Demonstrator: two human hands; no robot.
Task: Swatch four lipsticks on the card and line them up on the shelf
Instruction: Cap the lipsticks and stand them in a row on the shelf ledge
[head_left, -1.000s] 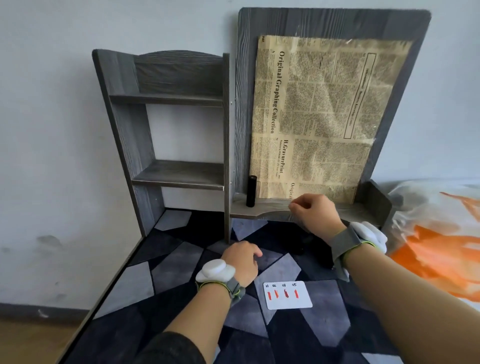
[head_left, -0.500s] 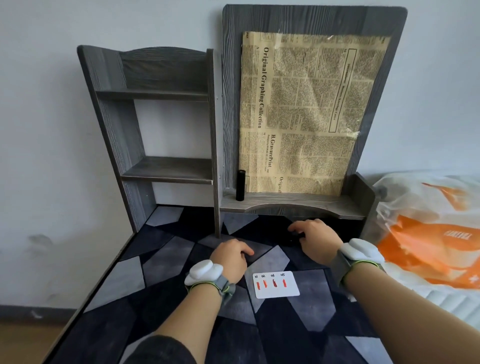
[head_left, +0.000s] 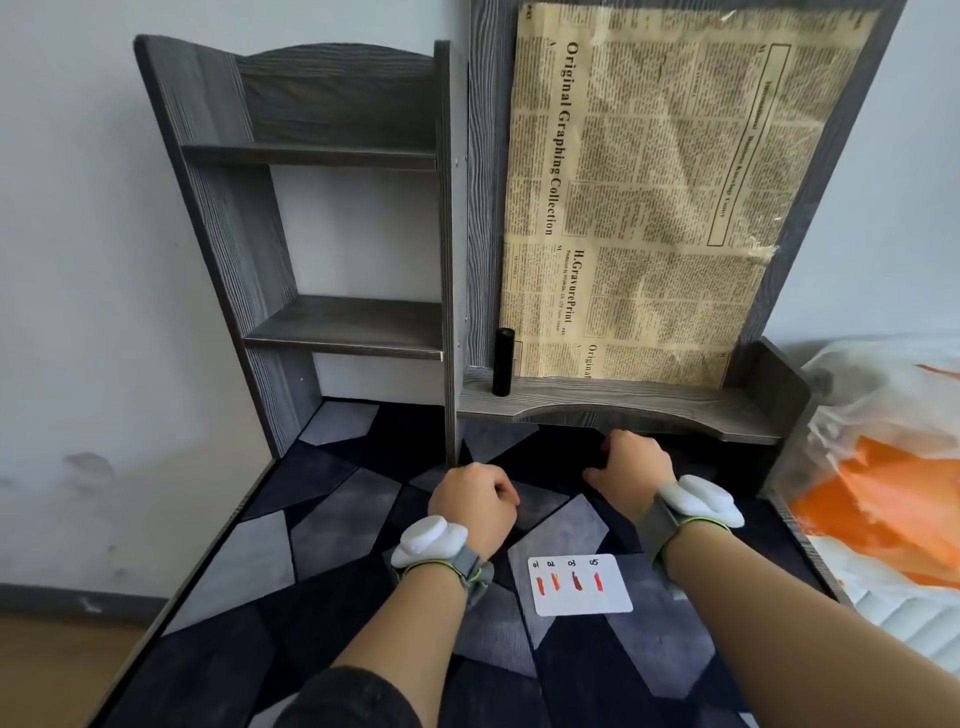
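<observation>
One black lipstick (head_left: 503, 361) is stood upright at the left end of the shelf (head_left: 623, 402), and the swatched card (head_left: 579, 597) is laid on the rug (head_left: 332, 525) between the wrists; the left hand (head_left: 475, 506) is curled, the right hand (head_left: 631, 470) is bent down under the shelf's front edge, whether anything's gripped can't be told for either

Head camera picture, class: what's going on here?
A person is working on a patterned mat. The card, already carrying four red swatches, lies on it between the wrists. One black lipstick stands upright at the left end of the low shelf. The right hand reaches into the dark space under that shelf, and the left hand rests curled on the mat. Whether either grip holds anything cannot be seen. No other lipsticks show.
</observation>
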